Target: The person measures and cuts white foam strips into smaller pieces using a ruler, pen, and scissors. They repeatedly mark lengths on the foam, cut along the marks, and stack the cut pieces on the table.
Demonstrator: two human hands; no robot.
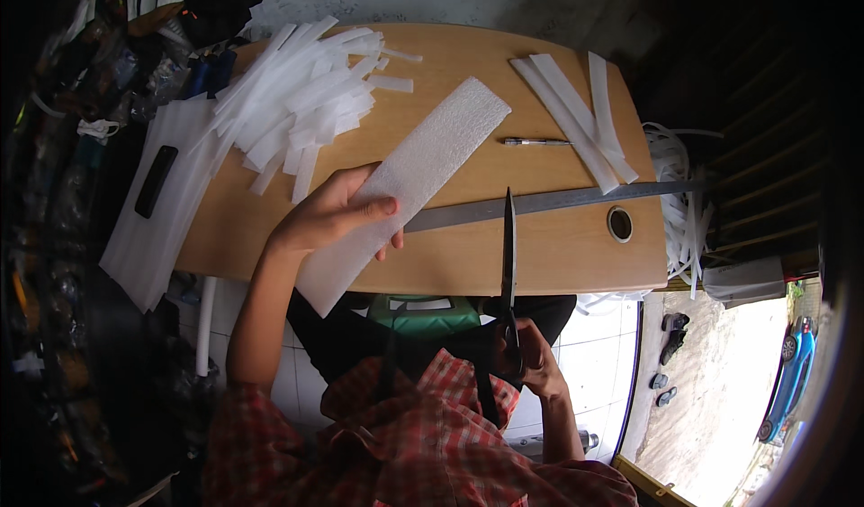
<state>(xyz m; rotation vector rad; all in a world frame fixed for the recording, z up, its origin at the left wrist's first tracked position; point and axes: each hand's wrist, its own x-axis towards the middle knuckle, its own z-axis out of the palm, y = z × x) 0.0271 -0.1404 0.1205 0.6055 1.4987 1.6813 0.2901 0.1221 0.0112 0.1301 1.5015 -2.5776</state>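
My left hand (327,215) is pinching a wide white foam strip (441,152) over the worktop's (459,269) front edge; my right hand (537,363) is gripping scissors (509,255). Narrower strips (328,98) are lying heaped toward the far-left corner, seemingly done; the held one is looking uncut, probably remaining.

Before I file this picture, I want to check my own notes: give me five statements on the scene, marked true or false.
1. The left hand holds a white foam strip. True.
2. The left hand also holds the scissors. False: the right hand holds the scissors.
3. A pen lies on the table. True.
4. The metal ruler stands upright. False: the ruler lies flat.
5. The bigger strip pile is on the table's left side. True.
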